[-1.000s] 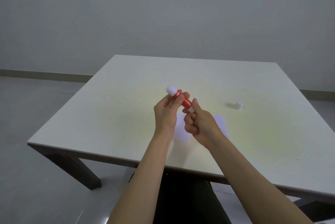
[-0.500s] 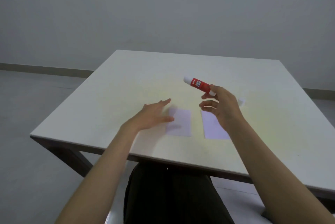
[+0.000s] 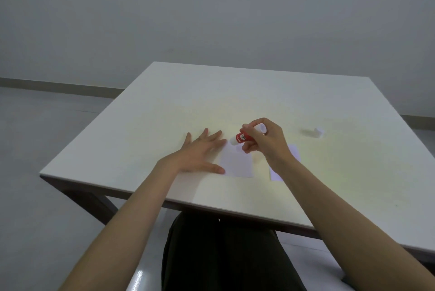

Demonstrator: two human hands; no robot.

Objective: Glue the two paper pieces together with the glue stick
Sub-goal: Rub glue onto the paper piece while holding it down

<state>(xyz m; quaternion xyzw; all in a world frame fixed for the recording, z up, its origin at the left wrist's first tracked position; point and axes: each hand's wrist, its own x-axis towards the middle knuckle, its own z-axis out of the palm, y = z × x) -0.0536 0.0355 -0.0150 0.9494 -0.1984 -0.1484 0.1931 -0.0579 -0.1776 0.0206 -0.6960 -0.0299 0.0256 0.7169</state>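
Note:
Two small white paper pieces lie near the table's front edge. My left hand (image 3: 200, 152) lies flat with fingers spread, its thumb and fingertips on the left edge of the left paper (image 3: 237, 163). A red glue stick (image 3: 243, 137) is gripped in my right hand (image 3: 263, 140), tilted with its uncapped white tip down at the top of the left paper. The right paper (image 3: 292, 156) is partly hidden under my right wrist. The glue stick's white cap (image 3: 317, 132) rests on the table farther right.
The white square table (image 3: 235, 93) stands on dark legs over a grey floor, with a plain wall behind. My dark-clothed legs show under the front edge.
My right hand brought the glue stick down and left, turning its tip onto the left paper. My left hand slid right and pressed flat against that paper's edge.

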